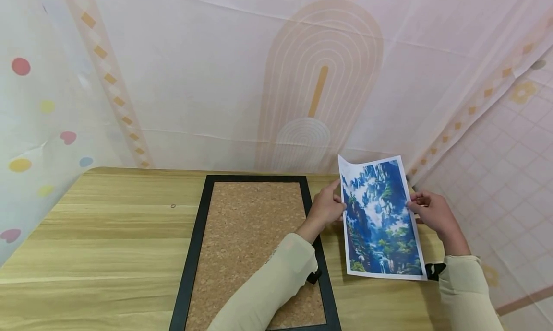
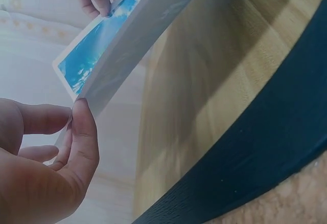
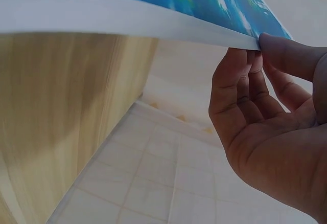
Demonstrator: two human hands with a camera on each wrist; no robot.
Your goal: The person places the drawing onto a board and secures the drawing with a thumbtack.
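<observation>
A printed sheet showing blue sky, clouds and green cliffs, with a white border, hangs above the right end of the wooden table. My left hand pinches its left edge and my right hand pinches its right edge. The left wrist view shows the sheet from its pale underside, my thumb and fingers at its edge. In the right wrist view my fingers hold the sheet's white edge. A black-framed cork board lies flat left of the sheet, partly under my left forearm.
A patterned fabric backdrop hangs behind and around the table. Tiled floor shows past the table's right edge. A small ring-like mark sits on the wood left of the board.
</observation>
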